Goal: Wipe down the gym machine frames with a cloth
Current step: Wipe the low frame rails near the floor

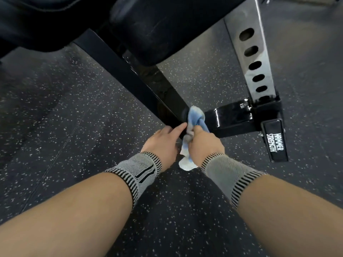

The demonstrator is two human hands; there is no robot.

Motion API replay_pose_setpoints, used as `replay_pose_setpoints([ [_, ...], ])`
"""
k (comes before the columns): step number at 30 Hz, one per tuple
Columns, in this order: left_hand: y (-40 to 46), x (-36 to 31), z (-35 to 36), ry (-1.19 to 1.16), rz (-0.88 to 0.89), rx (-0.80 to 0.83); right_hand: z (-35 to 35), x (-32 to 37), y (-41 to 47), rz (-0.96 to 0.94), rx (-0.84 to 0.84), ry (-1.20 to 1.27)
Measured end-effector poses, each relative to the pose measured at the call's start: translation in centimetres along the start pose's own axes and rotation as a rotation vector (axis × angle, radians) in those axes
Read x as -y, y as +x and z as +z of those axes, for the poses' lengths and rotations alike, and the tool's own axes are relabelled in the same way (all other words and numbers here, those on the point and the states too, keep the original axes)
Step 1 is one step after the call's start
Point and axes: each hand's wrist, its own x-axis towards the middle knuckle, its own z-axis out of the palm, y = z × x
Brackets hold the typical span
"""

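Low down, at the foot of the machine. Black frame beam (130, 71) runs as a long diagonal from upper left, under the seat pad (157, 34), down to a joint just ahead of both hands; from that joint a shorter black cross-piece (232, 119) runs off to the right toward the perforated upright (256, 65) and the branded foot cap (274, 141).

Cloth (195, 119), blue and white, is bunched against the joint itself, its upper end touching the beam's lower end, its tail hanging down between the wrists.

Right hand (204, 143) is the nearer to the work: fingers curled round the cloth, thumb up against the wad, gripping it. Fingertips are hidden under the fabric.

Left hand (163, 141) lies just beside, on the beam's near edge. Fingers reach forward, roughly straight, the forefinger tip touching the beam next to the cloth. It holds nothing; looks like bracing.

Both wrists wear grey knit supports (139, 169).

Judgement: unwiped frame lies away from the fingers along two axes, up the diagonal or rightward along the cross-piece. The right hand is better placed for the cross-piece.
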Motion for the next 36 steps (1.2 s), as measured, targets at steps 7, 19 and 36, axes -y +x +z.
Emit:
replay_pose_setpoints([
  [7,0.1,-1.7,0.2,-0.058,-0.03,0.186,-0.8,-2.9,-3.6,-0.213,-0.026,0.159],
  [19,1.2,-4.6,-0.8,-0.387,-0.248,0.162,-2.0,-0.9,-0.6,-0.283,-0.302,-0.023],
  [36,1.1,-1.0,-0.1,-0.37,-0.277,0.041,-1.4,-0.6,0.4,-0.33,-0.049,-0.779],
])
